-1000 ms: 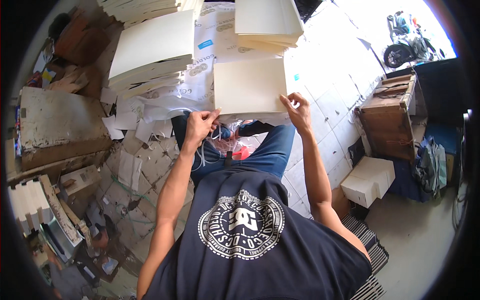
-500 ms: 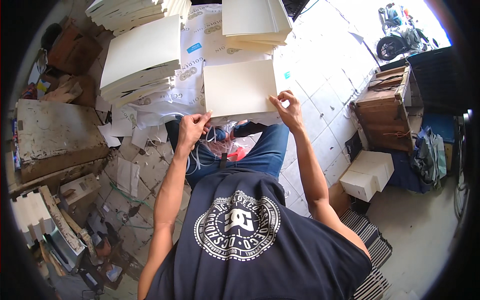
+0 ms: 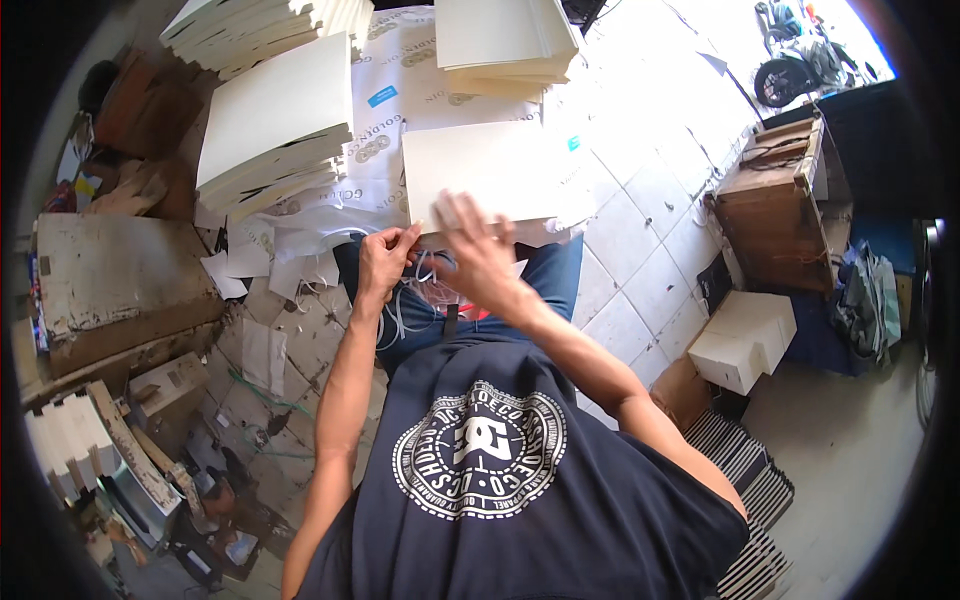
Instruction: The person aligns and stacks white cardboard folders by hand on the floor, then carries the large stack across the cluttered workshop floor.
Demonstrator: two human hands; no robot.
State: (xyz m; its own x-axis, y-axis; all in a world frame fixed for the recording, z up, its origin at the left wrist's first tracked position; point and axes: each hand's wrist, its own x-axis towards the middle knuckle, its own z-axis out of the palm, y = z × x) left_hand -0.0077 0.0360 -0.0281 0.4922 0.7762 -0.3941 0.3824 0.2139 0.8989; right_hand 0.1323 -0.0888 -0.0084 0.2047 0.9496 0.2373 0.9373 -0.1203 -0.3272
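A cream rectangular sheet or thin stack of sheets (image 3: 500, 160) lies flat on the paper-covered work surface (image 3: 405, 100) in front of me. My left hand (image 3: 385, 258) pinches its near left corner between thumb and fingers. Over the near edge, just right of that corner, my right hand (image 3: 472, 240) is laid across with fingers stretched out and somewhat blurred by motion. Whether its palm presses on the paper or hovers cannot be made out. White strings (image 3: 400, 310) hang below my left hand, over my lap.
Tall cream paper stacks (image 3: 275, 110) stand at the left of the surface, and another cream stack (image 3: 505, 40) at the far right. A wooden cabinet (image 3: 770, 215) and a pale block (image 3: 745, 340) are on the right. A worn box (image 3: 125, 280) stands left.
My right hand has left the sheet's right edge and swept left to its near left part, its fingers opening out. My left hand keeps its pinch at the corner.
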